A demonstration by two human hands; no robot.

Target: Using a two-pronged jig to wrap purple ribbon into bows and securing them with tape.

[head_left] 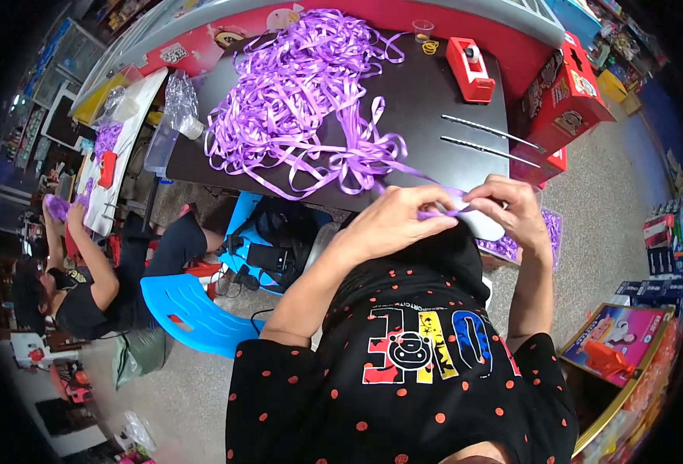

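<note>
Over the front edge of the dark table (426, 139), my left hand (403, 215) is closed in a pinch on a purple ribbon (426, 178). My right hand (512, 205) faces it, thumb and fingers pinched on the same ribbon near its end. A smooth white thing (482, 224) shows below my right hand; its kind is unclear. From my hands the ribbon runs back to a looped bunch beside a large tangled heap of purple ribbon (295, 85) on the table. Two thin metal rods (481, 131) lie on the tabletop beyond my right hand.
A red tape dispenser (471, 73), a clear cup (423, 29) and yellow rubber bands (430, 48) sit at the far right. A blue chair (198, 313) is at left. Another person (86, 286) handles purple ribbon at a white table (129, 116). A ribbon-filled bin (552, 228) stands right.
</note>
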